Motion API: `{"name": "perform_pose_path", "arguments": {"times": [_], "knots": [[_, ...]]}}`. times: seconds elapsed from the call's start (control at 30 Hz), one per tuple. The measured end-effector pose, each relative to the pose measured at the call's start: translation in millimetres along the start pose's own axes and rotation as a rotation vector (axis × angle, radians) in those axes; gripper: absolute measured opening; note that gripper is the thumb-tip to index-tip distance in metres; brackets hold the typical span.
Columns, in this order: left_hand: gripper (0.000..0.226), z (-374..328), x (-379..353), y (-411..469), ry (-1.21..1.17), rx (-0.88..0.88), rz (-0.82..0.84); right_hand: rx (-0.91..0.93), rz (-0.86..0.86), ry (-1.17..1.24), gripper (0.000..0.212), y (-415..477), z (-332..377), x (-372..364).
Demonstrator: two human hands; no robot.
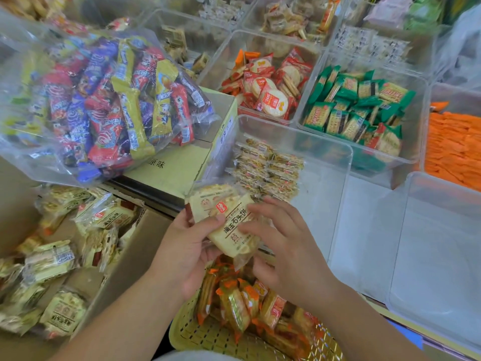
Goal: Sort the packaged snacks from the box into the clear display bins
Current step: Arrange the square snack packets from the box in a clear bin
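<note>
I hold a small stack of cream-coloured snack packets (pixel 229 222) in front of me, above a yellow basket. My left hand (pixel 187 246) grips the stack from the left, thumb on the top packet. My right hand (pixel 283 243) lies over its right side with fingers curled round the edge. The cardboard box (pixel 138 256) at lower left holds several more of the same packets (pixel 54 259). Just beyond the stack stands a clear bin (pixel 335 183) with several similar packets stacked (pixel 268 168) against its left side.
A yellow basket (pixel 192 332) of orange-wrapped snacks sits below my hands. A big clear bag of colourful bars (pixel 104 105) lies on a closed carton at upper left. Clear bins with red (pixel 270 87), green (pixel 359 108) and orange (pixel 455 149) packets fill the back. Another clear bin (pixel 437 256) stands right.
</note>
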State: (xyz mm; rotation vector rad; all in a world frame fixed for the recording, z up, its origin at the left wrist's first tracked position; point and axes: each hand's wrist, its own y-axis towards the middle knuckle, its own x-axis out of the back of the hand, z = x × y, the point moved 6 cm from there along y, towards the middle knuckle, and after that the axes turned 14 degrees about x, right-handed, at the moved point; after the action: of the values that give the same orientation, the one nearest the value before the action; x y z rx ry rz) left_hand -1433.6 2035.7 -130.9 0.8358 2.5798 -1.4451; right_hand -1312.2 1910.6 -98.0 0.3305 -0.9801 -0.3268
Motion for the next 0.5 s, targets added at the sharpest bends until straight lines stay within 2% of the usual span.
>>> {"name": "perform_pose_path", "arguments": {"times": [0.03,0.1,0.2,0.27,0.37,0.5], "knots": [[0.057,-3,2,0,0.018,-0.050,-0.025,-0.073,0.035,0.043,0.055,-2,0,-2],[0.062,-11,1,-2,0.076,-0.146,-0.075,-0.273,-0.001,0.227,0.061,-6,-4,-2],[0.060,-19,-11,-7,0.237,-0.284,-0.087,-0.579,-0.107,0.576,0.051,-6,-8,-3],[0.055,-18,-25,-11,0.342,-0.356,-0.022,-0.733,-0.148,0.876,0.052,-3,-6,-11],[0.053,-18,-44,-17,0.441,-0.439,0.091,-0.825,-0.209,1.184,0.055,1,-4,-18],[0.058,-18,-52,-12,0.519,-0.463,0.097,-0.943,-0.339,1.346,0.057,0,-14,-23]]}}
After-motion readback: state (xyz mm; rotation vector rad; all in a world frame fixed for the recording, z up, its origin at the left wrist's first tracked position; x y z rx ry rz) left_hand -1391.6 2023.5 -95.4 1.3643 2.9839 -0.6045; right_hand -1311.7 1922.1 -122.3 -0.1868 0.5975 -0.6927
